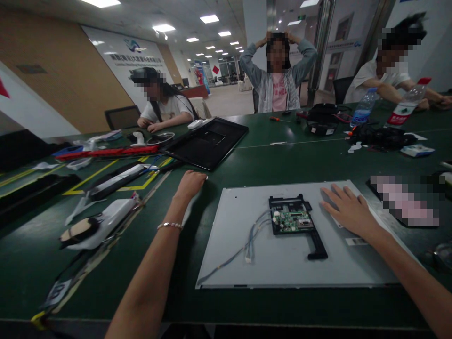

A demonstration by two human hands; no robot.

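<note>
A grey display panel (226,235) lies flat in front of me, its back facing up. On it sits a black plastic bracket (319,247) carrying a green circuit board (290,221), and a thin cable (233,256) runs from the board toward the panel's lower left corner. My right hand (348,209) rests on the right part of the panel, fingers spread and flat. Left of the panel, my left hand (190,184) is on the table with its fingers curled in; whatever they hold, if anything, is hidden. Beyond it lies a black monitor cover (212,139).
To the left are a white device with a strap (113,223), yellow tape lines and a red bar (116,151). A phone-like slab (406,202) lies right of the panel. Bottles (363,108), a black pouch (321,117) and a screwdriver (277,119) stand or lie farther back. Three people sit opposite.
</note>
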